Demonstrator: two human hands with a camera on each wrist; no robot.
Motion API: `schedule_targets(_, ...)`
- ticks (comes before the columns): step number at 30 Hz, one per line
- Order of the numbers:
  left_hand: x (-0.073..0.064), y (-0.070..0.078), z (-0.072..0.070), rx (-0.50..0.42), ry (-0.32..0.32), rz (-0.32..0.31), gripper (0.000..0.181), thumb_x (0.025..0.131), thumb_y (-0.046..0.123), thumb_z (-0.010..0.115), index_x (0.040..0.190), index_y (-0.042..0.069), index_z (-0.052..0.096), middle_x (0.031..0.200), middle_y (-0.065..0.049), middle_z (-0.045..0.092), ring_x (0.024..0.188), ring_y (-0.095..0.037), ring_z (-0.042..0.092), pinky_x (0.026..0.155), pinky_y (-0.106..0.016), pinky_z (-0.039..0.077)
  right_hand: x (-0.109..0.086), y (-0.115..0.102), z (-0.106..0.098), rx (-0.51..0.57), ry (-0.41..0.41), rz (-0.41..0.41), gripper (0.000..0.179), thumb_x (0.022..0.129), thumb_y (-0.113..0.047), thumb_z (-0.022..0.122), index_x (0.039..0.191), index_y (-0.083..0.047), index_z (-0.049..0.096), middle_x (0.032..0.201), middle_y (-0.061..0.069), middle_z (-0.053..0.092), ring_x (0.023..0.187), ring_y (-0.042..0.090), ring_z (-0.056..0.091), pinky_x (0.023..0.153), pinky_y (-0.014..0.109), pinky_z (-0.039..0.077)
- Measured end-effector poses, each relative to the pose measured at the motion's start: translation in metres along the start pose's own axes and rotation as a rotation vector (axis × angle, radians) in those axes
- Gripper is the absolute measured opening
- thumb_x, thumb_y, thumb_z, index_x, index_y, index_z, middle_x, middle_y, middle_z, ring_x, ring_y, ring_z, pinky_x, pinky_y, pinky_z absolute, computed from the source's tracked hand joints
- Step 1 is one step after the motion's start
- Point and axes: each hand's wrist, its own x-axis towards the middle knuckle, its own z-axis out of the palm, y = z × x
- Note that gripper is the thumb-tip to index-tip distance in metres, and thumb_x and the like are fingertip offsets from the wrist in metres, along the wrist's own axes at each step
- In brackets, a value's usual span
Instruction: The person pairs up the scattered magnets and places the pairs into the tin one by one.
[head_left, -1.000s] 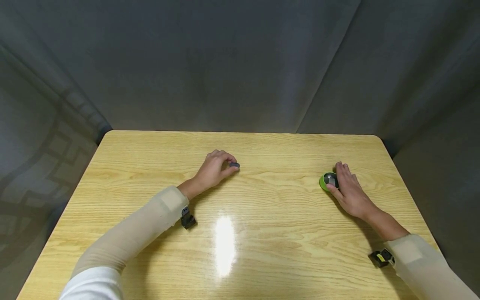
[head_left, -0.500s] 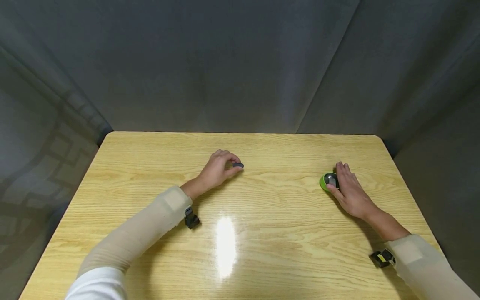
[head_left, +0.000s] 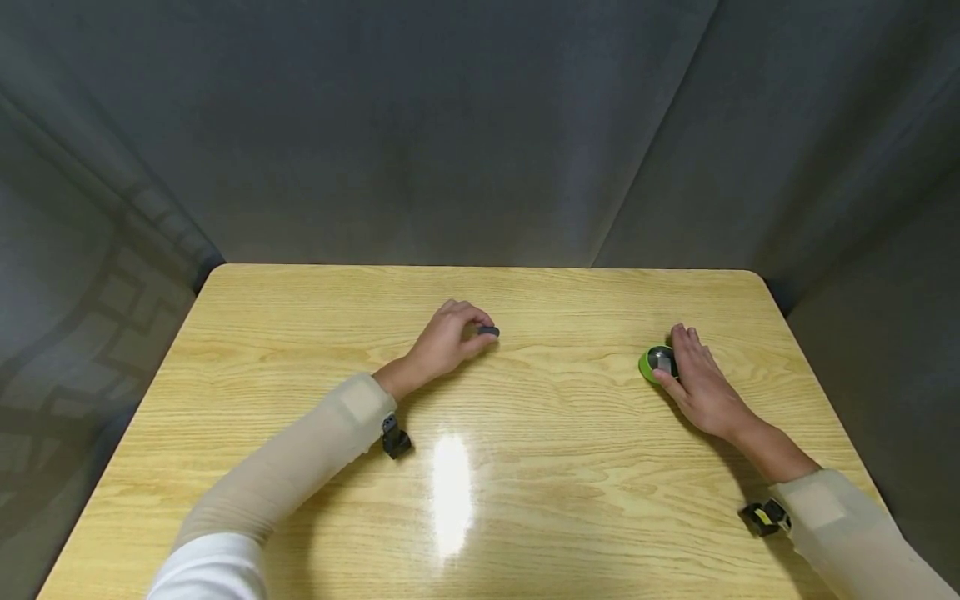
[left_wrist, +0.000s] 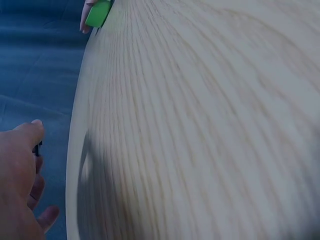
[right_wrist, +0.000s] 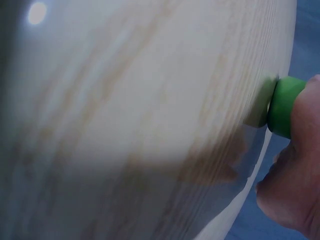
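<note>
My left hand [head_left: 445,340] pinches a small dark grey, rounded piece [head_left: 488,331] between thumb and fingers, just above the table; its kind is too small to tell. In the left wrist view, only a dark edge of the piece [left_wrist: 38,148] shows beside the thumb. A small round green container [head_left: 648,365] with a dark, shiny inside stands on the table at the right. Something pale grey shows inside it, perhaps a reflection. My right hand [head_left: 705,390] holds the container from its right side, thumb at the near rim, fingers stretched along the far side.
The wood-grain table [head_left: 562,467] has rounded far corners. Grey curtains [head_left: 450,133] hang behind it and along both sides. A small black camera [head_left: 395,437] sits at the left wrist and another camera [head_left: 763,517] at the right. A bright glare lies near the table's middle.
My left hand has slid a little to the right with the small dark piece in its pinch. The right hand and the green container have stayed in place.
</note>
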Motion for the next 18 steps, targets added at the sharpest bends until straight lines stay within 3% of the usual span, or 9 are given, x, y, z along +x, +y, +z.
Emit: schedule_targets(18,0.023,0.021,0.015,-0.007,-0.039,0.013,0.022,0.098,0.028,0.072,0.109,0.009,0.072,0.107,-0.003,0.068,0.102,-0.022,0.055,0.087,-0.035,0.046,0.0,0.0,0.001,0.002,0.015,-0.01,0.078,0.112,-0.036,0.042,0.157,0.014,0.001,0.16,0.041,0.005,0.152,0.05,-0.002,0.123,0.056,-0.001)
